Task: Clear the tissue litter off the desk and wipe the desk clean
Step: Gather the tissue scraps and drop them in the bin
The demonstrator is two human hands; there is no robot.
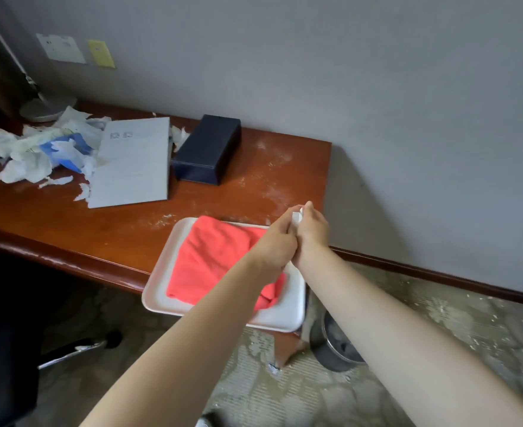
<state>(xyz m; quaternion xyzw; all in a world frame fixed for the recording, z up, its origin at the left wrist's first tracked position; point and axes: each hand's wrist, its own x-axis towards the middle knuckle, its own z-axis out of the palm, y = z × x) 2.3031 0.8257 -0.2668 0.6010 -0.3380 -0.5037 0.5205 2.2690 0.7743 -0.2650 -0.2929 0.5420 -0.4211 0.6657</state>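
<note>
A heap of torn white tissue litter (23,149) lies at the far left of the brown wooden desk (69,223), around a blue tissue pack (64,151). White crumbs dust the desk's right part. A folded red cloth (214,257) lies in a white tray (161,288) that overhangs the desk's front edge. My left hand (277,241) and my right hand (312,231) meet above the desk's right corner, fingers curled together round a small white tissue scrap (297,217); which hand pinches it is hard to tell.
A grey booklet (134,161) and a dark blue box (207,149) lie mid-desk. A lamp base (47,107) stands at the far left. A metal waste bin (334,343) stands on the littered carpet beneath the desk's right end. A black chair (4,334) is at the left.
</note>
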